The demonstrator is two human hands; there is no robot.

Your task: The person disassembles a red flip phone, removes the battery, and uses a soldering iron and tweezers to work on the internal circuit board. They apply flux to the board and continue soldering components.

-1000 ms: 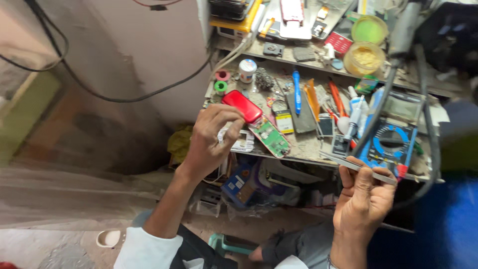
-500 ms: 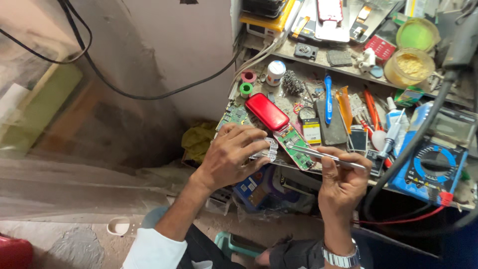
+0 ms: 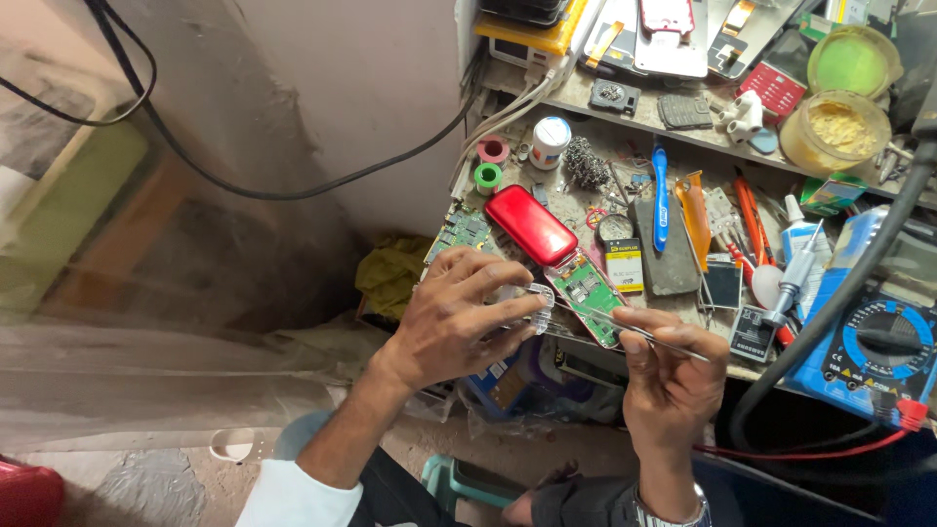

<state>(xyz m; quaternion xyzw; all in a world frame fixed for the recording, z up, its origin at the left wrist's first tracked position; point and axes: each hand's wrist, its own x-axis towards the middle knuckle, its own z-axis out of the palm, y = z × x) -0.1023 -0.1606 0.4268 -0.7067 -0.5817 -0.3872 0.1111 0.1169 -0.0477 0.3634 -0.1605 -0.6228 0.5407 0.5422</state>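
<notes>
Red phone [image 3: 532, 225]: 1; tweezers [image 3: 625, 327]: 1; 2 hands working.

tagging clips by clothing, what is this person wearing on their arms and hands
Both hands are bare, with no gloves or rings that show. The left hand comes from a forearm bare up to a white sleeve pushed back near the elbow. The right hand has a silver metal-link wristwatch at the wrist; beside it sits dark cloth, unclear whether it is a sleeve.

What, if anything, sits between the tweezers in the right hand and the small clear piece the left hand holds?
Nothing visible does. The tweezers in the right hand run straight to the clear piece pinched by the left hand, passing just above the green circuit board.
</notes>
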